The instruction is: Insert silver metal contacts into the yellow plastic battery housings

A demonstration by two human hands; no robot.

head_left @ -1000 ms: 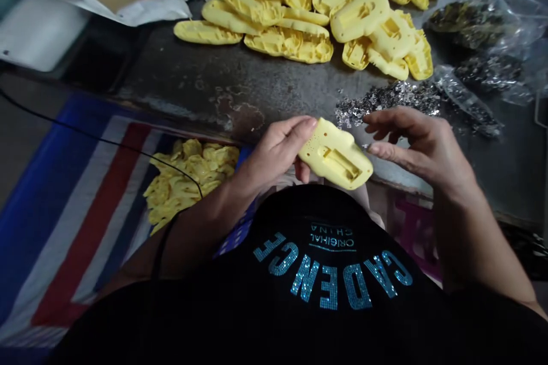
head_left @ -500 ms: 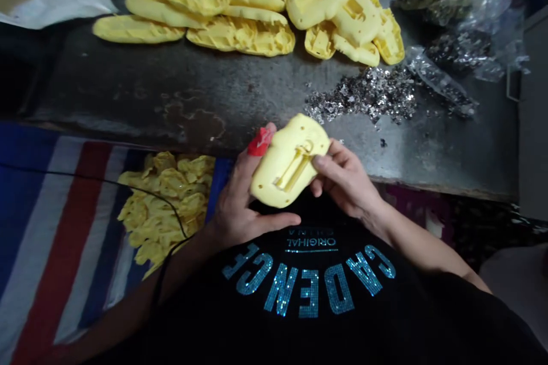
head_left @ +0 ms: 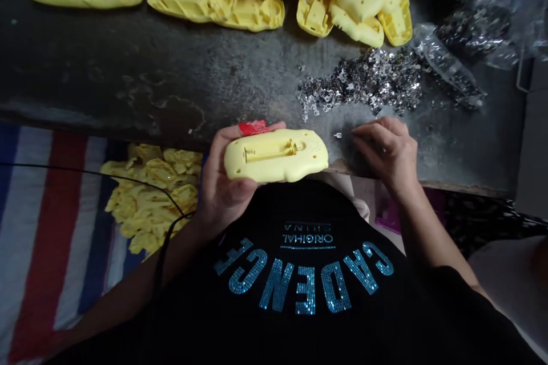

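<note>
My left hand, with red tape round one finger, grips a yellow plastic casing near the table's front edge. The casing lies sideways, its long battery slot facing up. To the right, my right hand is down at the tabletop with thumb and fingertips pinched together. Whether anything sits in that pinch is too small to make out. A single small metal contact piece lies just left of those fingertips. Behind it spreads a heap of similar shiny metal pieces.
Several yellow casing halves are piled along the back of the dark table. Clear plastic bags of metal parts stand at the back right. More yellow parts lie low on the left, where a black cable crosses.
My right hand has let go of the casing and moved right, down to the tabletop. My left hand has turned the casing from a slant to nearly level. The view has shifted closer to the table.
</note>
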